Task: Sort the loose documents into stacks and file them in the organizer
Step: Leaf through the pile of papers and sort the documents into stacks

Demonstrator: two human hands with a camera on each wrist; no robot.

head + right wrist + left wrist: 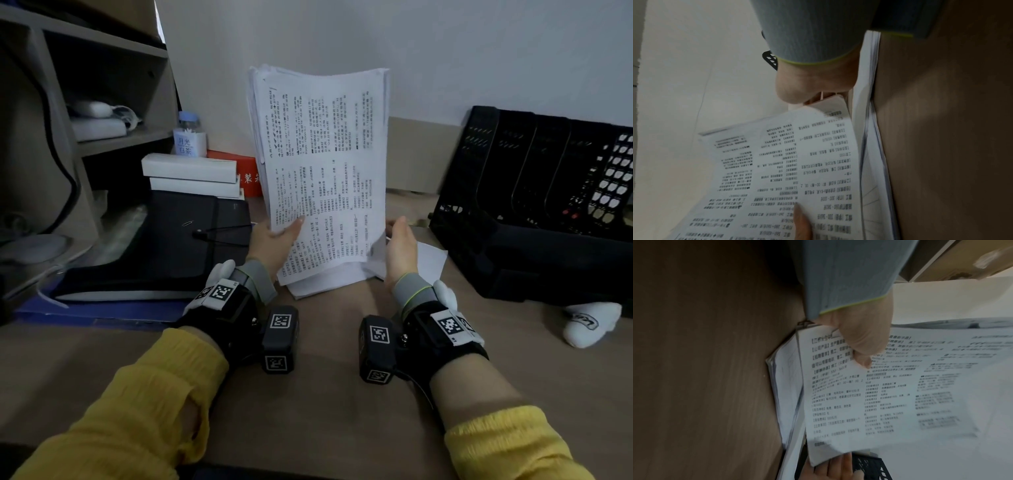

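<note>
Paper stack between both hands (upright)

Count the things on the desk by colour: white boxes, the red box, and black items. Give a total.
White boxes: 2
Red box: 1
Black organizer: 1
Black folder: 1
Total: 5

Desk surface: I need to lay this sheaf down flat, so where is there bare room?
Bare desk lies near the forearms, between loose sheets and front edge. Left is crowded by black folder; right by black organizer and a white sock.
</note>
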